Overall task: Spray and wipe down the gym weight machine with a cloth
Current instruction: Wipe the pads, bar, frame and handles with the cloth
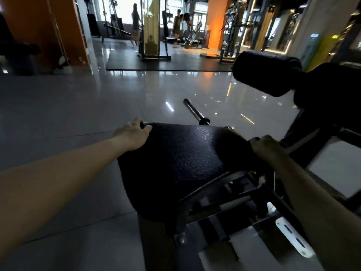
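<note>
A black padded seat [179,159] of the weight machine fills the middle of the head view, on a dark metal frame [220,200]. My left hand [132,133] grips the seat's far left corner, fingers curled over its edge. At the seat's right edge, my right hand [263,147] curls its fingers over the pad in deep shadow. A black roller pad [265,73] sticks out at the upper right. No cloth or spray bottle shows in view.
A steel bar [195,112] pokes out beyond the seat over the glossy tiled floor [78,106]. A dark floor mat [156,63] and other gym machines stand farther back, with two persons [176,26] among them. An orange pillar [45,30] rises at the left.
</note>
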`<action>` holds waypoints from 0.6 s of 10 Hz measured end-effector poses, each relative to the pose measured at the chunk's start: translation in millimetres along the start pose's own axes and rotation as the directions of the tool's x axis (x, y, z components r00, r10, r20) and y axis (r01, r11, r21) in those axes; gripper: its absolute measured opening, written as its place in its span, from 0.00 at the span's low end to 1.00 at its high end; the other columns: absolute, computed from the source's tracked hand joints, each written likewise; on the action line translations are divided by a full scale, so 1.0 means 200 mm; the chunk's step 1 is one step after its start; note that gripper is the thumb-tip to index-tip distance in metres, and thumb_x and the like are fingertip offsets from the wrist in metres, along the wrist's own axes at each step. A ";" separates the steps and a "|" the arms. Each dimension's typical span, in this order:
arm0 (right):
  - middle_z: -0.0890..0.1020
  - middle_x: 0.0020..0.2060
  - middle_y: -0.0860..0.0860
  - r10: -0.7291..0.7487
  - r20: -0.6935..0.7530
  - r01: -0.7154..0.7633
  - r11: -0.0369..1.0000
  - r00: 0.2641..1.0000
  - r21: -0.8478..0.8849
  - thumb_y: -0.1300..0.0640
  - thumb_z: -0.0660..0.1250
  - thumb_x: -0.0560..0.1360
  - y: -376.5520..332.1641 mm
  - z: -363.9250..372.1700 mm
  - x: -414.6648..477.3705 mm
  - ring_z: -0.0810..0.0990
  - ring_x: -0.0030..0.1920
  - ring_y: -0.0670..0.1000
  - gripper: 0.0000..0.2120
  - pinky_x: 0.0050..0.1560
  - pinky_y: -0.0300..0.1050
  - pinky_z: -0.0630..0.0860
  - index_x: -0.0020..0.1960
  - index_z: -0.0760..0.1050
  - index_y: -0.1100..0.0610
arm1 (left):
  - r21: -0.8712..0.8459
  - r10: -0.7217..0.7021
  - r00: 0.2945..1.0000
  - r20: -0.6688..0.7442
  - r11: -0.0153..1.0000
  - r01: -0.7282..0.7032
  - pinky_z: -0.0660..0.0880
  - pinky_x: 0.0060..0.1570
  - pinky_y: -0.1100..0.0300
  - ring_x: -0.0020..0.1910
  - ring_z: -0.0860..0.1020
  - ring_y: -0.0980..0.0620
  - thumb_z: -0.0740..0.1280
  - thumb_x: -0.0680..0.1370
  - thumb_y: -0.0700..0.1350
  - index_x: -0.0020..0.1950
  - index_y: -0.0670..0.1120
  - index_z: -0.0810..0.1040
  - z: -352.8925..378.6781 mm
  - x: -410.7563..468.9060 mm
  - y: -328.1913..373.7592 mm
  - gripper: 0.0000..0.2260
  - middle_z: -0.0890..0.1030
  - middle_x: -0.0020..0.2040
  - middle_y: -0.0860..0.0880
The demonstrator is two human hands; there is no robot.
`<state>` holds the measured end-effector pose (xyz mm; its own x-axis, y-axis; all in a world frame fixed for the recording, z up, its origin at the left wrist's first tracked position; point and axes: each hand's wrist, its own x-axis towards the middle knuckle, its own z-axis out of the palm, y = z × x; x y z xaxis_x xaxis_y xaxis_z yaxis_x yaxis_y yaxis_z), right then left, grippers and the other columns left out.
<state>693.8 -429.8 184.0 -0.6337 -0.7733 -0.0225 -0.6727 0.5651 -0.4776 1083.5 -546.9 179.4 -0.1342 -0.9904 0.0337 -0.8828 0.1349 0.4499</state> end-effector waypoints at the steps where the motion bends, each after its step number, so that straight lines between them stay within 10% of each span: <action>1: 0.77 0.63 0.66 0.110 0.037 -0.112 0.992 0.993 0.064 0.54 0.59 0.82 0.06 -0.07 -0.14 0.75 0.65 0.65 0.20 0.56 0.49 0.71 0.65 0.75 0.68 | 0.029 -0.010 0.999 0.033 1.000 0.009 0.73 0.62 0.45 0.63 0.75 0.37 0.53 0.82 0.65 0.72 0.49 0.66 0.00 -0.01 0.03 0.26 0.73 0.69 0.41; 3: 0.80 0.60 0.65 0.038 -0.069 -0.005 0.903 0.997 0.430 0.50 0.62 0.82 -0.21 -0.01 -0.16 0.79 0.60 0.64 0.20 0.61 0.55 0.75 0.63 0.77 0.66 | 0.012 0.013 1.000 0.012 1.000 -0.013 0.72 0.63 0.44 0.63 0.74 0.35 0.53 0.82 0.63 0.70 0.47 0.67 -0.01 -0.02 0.03 0.25 0.73 0.67 0.39; 6: 0.73 0.67 0.67 0.265 -0.241 -0.172 0.922 0.934 0.346 0.53 0.57 0.85 -0.21 0.10 -0.44 0.73 0.66 0.67 0.24 0.63 0.53 0.70 0.73 0.66 0.69 | -0.044 0.072 0.995 0.072 0.997 -0.069 0.62 0.70 0.44 0.73 0.64 0.32 0.52 0.84 0.55 0.77 0.41 0.57 -0.03 -0.03 0.06 0.26 0.64 0.74 0.31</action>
<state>786.1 -391.0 189.7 -0.8618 -0.5030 0.0645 -0.3792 0.5546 -0.7407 1076.7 -540.2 188.8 -0.2293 -0.9734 0.0012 -0.8508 0.2010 0.4854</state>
